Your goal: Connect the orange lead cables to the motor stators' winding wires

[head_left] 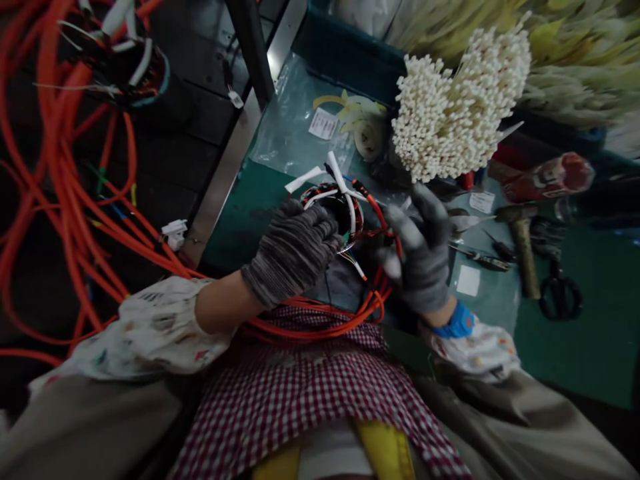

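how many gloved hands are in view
2. The left hand lies over the left side of the wire-wound ring; the right hand, blurred, is to the ring's right, by an orange-red lead. No others show.

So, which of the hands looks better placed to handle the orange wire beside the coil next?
Probably the right hand: it is close to the orange wire, while the left hand lies against the coil.
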`<control>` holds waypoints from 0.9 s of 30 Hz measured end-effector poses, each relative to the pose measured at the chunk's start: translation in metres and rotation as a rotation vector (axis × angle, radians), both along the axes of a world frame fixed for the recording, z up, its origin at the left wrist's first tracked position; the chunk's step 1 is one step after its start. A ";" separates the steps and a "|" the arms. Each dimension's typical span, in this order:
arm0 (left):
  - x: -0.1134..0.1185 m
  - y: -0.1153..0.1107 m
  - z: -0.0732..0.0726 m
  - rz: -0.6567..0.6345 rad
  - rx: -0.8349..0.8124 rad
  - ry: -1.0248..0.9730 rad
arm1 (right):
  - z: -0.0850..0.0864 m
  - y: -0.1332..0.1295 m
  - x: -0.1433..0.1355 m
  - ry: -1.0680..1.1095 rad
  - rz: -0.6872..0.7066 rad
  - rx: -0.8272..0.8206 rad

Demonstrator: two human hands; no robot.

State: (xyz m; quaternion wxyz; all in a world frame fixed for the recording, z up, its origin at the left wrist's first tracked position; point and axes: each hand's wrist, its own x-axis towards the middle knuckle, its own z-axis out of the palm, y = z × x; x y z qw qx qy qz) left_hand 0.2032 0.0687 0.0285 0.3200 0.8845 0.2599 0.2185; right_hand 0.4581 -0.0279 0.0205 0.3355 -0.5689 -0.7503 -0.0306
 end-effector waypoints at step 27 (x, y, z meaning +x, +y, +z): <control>0.003 -0.002 -0.021 0.104 0.688 0.125 | -0.024 0.018 0.000 0.113 0.178 -0.357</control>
